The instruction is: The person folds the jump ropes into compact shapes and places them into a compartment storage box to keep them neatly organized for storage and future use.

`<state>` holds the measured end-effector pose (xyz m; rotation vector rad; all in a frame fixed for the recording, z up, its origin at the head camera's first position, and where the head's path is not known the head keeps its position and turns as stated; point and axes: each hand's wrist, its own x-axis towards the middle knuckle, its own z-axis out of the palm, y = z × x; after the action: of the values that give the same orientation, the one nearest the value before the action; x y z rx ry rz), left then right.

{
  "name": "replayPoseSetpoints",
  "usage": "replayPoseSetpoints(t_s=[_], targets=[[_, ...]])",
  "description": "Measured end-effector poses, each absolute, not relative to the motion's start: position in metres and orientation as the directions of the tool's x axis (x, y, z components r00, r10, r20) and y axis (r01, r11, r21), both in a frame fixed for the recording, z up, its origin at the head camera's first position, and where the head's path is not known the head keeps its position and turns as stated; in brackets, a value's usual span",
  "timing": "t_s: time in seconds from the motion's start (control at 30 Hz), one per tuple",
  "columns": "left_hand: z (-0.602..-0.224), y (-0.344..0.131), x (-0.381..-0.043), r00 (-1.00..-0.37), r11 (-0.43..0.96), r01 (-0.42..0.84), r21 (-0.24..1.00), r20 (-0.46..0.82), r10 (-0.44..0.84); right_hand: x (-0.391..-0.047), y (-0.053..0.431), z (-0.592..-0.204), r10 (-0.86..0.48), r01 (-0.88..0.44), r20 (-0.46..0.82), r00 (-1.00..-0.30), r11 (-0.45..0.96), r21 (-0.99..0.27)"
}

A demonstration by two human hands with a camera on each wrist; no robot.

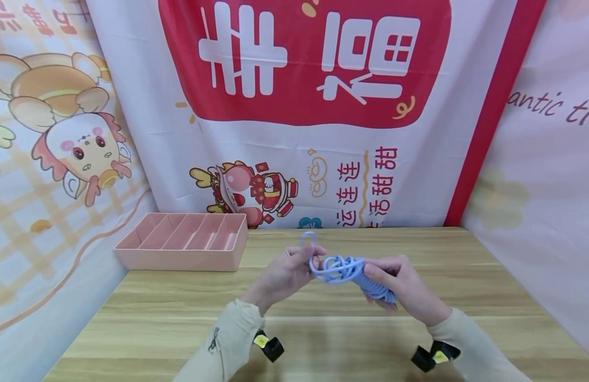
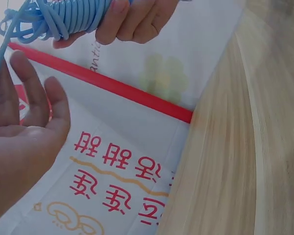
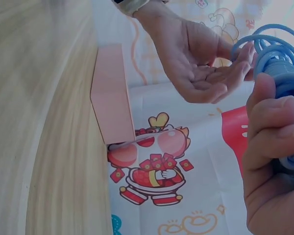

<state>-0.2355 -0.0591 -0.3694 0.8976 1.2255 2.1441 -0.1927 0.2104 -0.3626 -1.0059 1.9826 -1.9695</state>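
A bundle of light blue cord (image 1: 342,269), wound in tight turns with loose loops at its left end, is held above the table. My right hand (image 1: 403,284) grips the wound part, its thumb on top and fingers underneath. My left hand (image 1: 287,273) pinches a strand at the loose end, and a small loop stands up above its fingertips. In the left wrist view the cord (image 2: 71,19) runs down to the left hand (image 2: 27,132). Curled fingers of the right hand (image 3: 274,132) wrap the bundle in the right wrist view.
A pink divided tray (image 1: 180,260) with several compartments stands at the back left of the wooden table (image 1: 323,339). Printed cloths hang behind the table and along both sides. A black wrist camera (image 1: 268,346) is strapped at each sleeve.
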Motion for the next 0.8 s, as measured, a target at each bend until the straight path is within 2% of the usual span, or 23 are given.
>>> replayPoseSetpoints(t_s=[0.07, 0.27, 0.37, 0.5, 0.63, 0.8], targets=[[-0.371, -0.060, -0.236, -0.667, -0.484, -0.112, 0.868, 0.295, 0.685, -0.192, 0.210, -0.362, -0.548, -0.352, 0.348, -0.761, -0.101, -0.930], [-0.368, -0.061, -0.233, -0.722, -0.420, -0.032, 0.907, 0.270, 0.637, -0.192, 0.211, -0.363, -0.513, -0.364, 0.349, -0.784, -0.075, -0.928], [-0.368, -0.063, -0.235, -0.685, -0.464, -0.012, 0.886, 0.331, 0.649, -0.193, 0.212, -0.364, -0.492, -0.364, 0.341, -0.801, -0.053, -0.930], [-0.369, -0.066, -0.238, -0.615, -0.558, -0.087, 0.825, 0.396, 0.682, -0.194, 0.212, -0.364, -0.462, -0.364, 0.337, -0.820, -0.032, -0.931], [-0.367, -0.070, -0.240, -0.586, -0.633, -0.185, 0.752, 0.433, 0.685, -0.195, 0.213, -0.363, -0.442, -0.360, 0.335, -0.833, -0.029, -0.933], [-0.363, -0.073, -0.240, -0.565, -0.683, -0.232, 0.693, 0.476, 0.674, -0.195, 0.212, -0.363, -0.413, -0.369, 0.346, -0.842, -0.026, -0.929]])
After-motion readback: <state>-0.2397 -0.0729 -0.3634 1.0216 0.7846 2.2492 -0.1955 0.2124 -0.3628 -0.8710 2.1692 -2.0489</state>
